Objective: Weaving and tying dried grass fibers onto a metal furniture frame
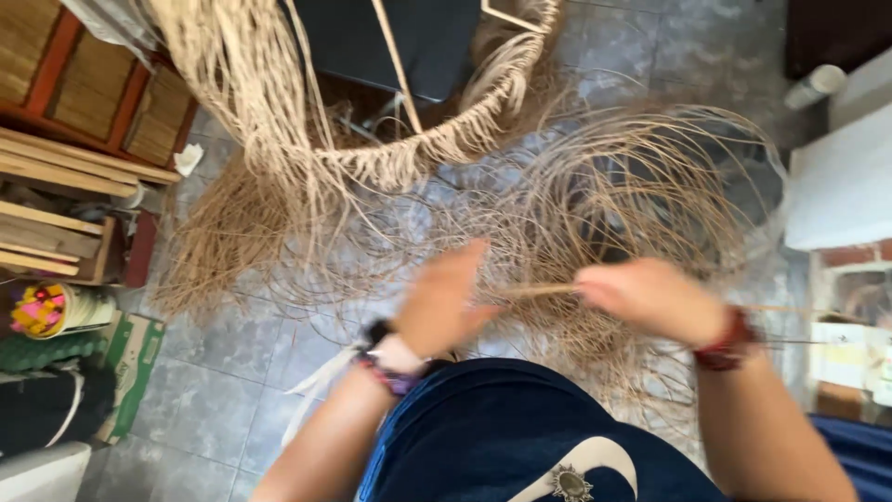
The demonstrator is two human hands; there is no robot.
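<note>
My left hand [444,299] and my right hand [643,297] are raised in front of me, both blurred by motion. A thin tan rattan strand [539,290] runs between them. My right hand is closed around one end of it; my left hand touches the other end with its fingers loosely together. Behind the hands lies a loose coil of rattan strands [641,186] on the tiled floor. A partly woven rattan frame [372,158] stands further back. I wear a dark watch on the left wrist and a red bead bracelet on the right.
Wooden slats and a red-framed bamboo panel [84,93] fill the left side. A cardboard box [130,363] and a small tub with colourful bits [46,310] sit at the lower left. A white block [841,177] stands at the right. My blue-clad knee [520,437] is below.
</note>
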